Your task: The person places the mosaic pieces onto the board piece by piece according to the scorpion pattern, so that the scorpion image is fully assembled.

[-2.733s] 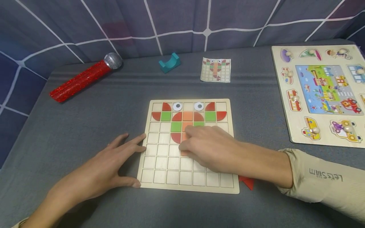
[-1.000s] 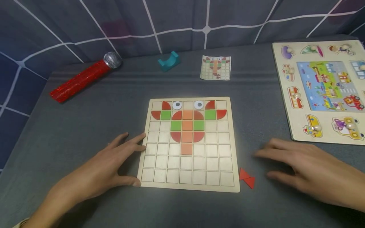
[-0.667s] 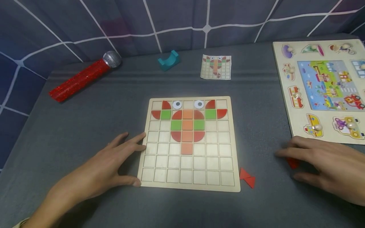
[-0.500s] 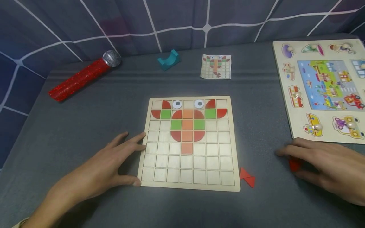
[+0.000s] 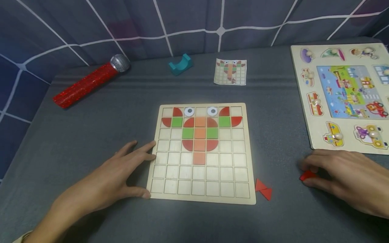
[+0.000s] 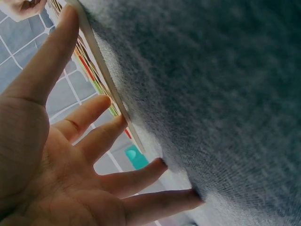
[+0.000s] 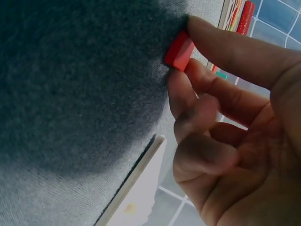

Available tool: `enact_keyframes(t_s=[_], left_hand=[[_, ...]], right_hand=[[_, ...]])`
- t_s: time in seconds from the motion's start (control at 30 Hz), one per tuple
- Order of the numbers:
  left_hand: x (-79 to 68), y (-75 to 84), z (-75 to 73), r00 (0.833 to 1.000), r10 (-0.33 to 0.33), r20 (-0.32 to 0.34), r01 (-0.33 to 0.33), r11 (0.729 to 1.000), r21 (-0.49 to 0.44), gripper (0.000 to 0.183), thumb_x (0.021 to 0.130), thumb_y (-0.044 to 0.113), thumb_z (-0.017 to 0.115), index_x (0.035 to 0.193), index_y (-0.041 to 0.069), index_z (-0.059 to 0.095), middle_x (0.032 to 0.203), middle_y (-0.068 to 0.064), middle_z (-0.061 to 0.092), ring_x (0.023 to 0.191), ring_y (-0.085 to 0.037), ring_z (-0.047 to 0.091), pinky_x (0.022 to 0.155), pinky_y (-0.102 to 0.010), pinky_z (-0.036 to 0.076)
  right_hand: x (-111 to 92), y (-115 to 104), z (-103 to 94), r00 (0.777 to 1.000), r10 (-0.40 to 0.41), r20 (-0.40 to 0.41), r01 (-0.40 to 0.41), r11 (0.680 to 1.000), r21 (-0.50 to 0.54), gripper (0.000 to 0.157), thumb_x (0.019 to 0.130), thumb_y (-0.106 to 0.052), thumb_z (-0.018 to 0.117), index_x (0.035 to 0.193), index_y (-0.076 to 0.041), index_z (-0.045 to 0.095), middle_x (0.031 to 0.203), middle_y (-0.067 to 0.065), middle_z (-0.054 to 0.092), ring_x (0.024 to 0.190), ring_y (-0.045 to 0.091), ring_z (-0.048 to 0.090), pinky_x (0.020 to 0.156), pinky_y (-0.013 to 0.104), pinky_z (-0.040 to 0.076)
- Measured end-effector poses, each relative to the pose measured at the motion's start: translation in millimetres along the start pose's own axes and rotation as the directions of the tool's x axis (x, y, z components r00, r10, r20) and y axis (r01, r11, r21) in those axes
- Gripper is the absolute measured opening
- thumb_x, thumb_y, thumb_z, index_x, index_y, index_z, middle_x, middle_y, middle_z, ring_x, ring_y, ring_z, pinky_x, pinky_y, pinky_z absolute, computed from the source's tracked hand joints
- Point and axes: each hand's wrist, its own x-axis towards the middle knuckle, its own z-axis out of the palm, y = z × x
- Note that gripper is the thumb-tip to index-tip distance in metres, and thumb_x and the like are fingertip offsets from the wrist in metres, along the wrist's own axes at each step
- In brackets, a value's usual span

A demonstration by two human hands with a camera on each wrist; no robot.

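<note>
A wooden grid board [image 5: 171, 172] lies mid-table, its upper cells filled with red quarter-circles, green and orange squares and two eye discs. My left hand [image 5: 106, 179] has its fingers spread, thumb and fingertips touching the board's left edge; the left wrist view [image 6: 70, 155] shows the same contact. To the right, my right hand [image 5: 343, 179] pinches a small red block [image 5: 308, 175] between thumb and finger, down at the cloth. That block [image 7: 179, 51] shows two flat faces in the right wrist view; its full outline is partly hidden. Two red triangles [image 5: 263, 189] lie by the board's lower right corner.
A small pattern card [image 5: 230, 81] lies behind the board. Farther left are a teal curved stand [image 5: 181, 64] and a red glittery microphone [image 5: 91, 82]. A knobbed picture puzzle [image 5: 314, 135] sits at right, close behind my right hand. A tiled-pattern cloth [image 5: 194, 20] backs the table.
My right hand has left the board, moved right over the table and closed its fingers on the red block. An orange square it covered now shows. The left hand has stayed put.
</note>
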Motion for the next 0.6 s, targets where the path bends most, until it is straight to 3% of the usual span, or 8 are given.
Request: enact_keyframes(t_s=[0.23, 0.4, 0.5, 0.6], left_hand=[[0.2, -0.7, -0.9, 1.000, -0.005, 0.012, 0.005, 1.000, -0.010, 0.086, 0.066, 0.059, 0.082, 0.140, 0.030, 0.049, 0.160, 0.002, 0.027, 0.142, -0.050, 0.019, 0.093, -0.075, 0.034], [0.0, -0.9, -0.9, 1.000, -0.001, 0.012, 0.001, 1.000, -0.016, 0.086, 0.066, 0.058, 0.082, 0.141, 0.029, 0.049, 0.160, 0.002, 0.028, 0.142, -0.050, 0.019, 0.093, -0.075, 0.035], [0.2, -1.1, -1.0, 1.000, -0.005, 0.018, 0.005, 1.000, -0.021, 0.087, 0.066, 0.060, 0.081, 0.141, 0.029, 0.048, 0.160, 0.002, 0.027, 0.142, -0.051, 0.019, 0.093, -0.075, 0.034], [0.3, -1.2, -1.0, 1.000, -0.009, 0.022, 0.009, 1.000, -0.018, 0.088, 0.066, 0.061, 0.080, 0.141, 0.029, 0.048, 0.161, 0.002, 0.026, 0.142, -0.051, 0.018, 0.093, -0.076, 0.033]], right_hand=[[2.1, -3.4, -1.9, 1.000, 0.007, 0.019, -0.007, 1.000, 0.005, 0.038, 0.073, -0.031, 0.088, 0.074, -0.029, 0.049, 0.069, -0.015, 0.040, 0.060, 0.002, 0.037, 0.054, 0.026, 0.030], [0.8, -3.7, -0.8, 1.000, -0.010, 0.015, 0.009, 0.999, 0.046, 0.036, 0.074, -0.030, 0.087, 0.077, -0.034, 0.051, 0.066, -0.018, 0.039, 0.059, -0.002, 0.037, 0.054, 0.024, 0.030], [1.2, -4.0, -0.5, 0.999, -0.050, -0.006, 0.050, 0.997, 0.066, 0.033, 0.075, -0.030, 0.087, 0.081, -0.037, 0.055, 0.067, -0.023, 0.041, 0.060, -0.004, 0.038, 0.053, 0.023, 0.033], [2.9, -6.4, -2.0, 0.991, -0.123, -0.057, 0.127, 0.988, 0.088, 0.031, 0.076, -0.028, 0.086, 0.088, -0.041, 0.061, 0.077, -0.030, 0.049, 0.066, -0.008, 0.045, 0.056, 0.022, 0.042]])
